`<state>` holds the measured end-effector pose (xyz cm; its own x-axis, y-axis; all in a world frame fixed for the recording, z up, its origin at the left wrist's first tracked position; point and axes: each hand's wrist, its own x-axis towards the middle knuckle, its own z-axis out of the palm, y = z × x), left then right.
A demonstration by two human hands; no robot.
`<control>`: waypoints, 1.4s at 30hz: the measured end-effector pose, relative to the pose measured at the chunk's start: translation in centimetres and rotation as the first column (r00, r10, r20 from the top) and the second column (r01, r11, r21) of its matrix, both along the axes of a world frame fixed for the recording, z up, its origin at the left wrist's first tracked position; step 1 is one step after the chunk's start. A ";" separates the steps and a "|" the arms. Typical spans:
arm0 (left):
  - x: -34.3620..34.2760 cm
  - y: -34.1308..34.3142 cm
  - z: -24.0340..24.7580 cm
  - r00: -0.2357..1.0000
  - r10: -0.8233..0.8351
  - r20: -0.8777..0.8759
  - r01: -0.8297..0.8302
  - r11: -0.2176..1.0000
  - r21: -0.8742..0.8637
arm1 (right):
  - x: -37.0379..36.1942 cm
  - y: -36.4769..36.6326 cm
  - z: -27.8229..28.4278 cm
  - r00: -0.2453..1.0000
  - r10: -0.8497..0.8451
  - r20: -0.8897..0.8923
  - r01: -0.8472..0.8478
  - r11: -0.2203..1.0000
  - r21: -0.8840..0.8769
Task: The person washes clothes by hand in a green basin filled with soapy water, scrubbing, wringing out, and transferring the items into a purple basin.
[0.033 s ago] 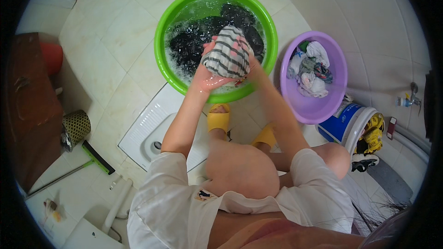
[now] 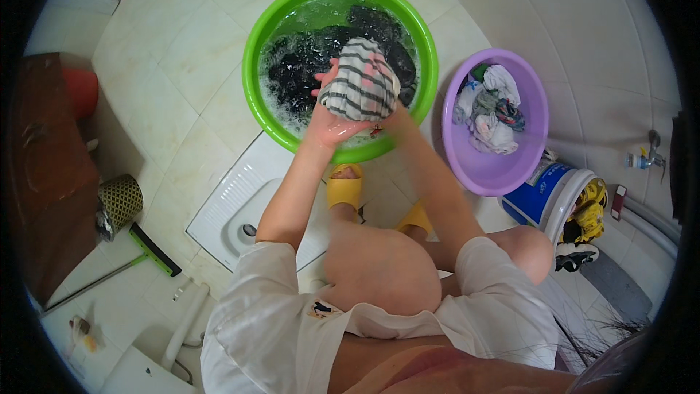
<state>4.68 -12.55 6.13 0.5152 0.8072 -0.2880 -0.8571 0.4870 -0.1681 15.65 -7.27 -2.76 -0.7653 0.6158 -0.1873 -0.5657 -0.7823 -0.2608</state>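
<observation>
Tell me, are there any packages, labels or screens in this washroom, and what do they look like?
Blue tub: right of the purple basin, round, blue label band, white rim.
Small packet: on the floor at lower left, too small to make out.
No screens or signs show.

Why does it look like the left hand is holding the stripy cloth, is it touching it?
Touching. The head view shows the left hand pressed under and against the stripy cloth, fingers wrapped on its left side, above the green basin.
</observation>
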 end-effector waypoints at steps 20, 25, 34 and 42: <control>-0.5 -3.8 1.0 0.716 -0.123 -0.687 0.215 0.975 0.050 | -1.4 1.6 8.6 0.751 0.168 0.638 -0.381 0.900 0.212; 1.6 -3.1 -3.6 0.052 0.173 -0.983 0.187 0.966 0.180 | -2.7 0.8 5.2 0.549 -0.263 0.793 -0.543 0.609 0.578; 3.3 -1.4 -10.9 -0.377 0.261 -0.889 0.487 0.872 0.049 | -2.2 0.6 3.1 0.138 -0.725 0.675 -0.681 0.426 0.596; 6.2 -1.0 -4.9 -0.451 0.613 -0.649 0.656 0.720 0.224 | 8.5 5.1 10.8 -0.271 -0.777 0.568 -0.947 0.322 -0.012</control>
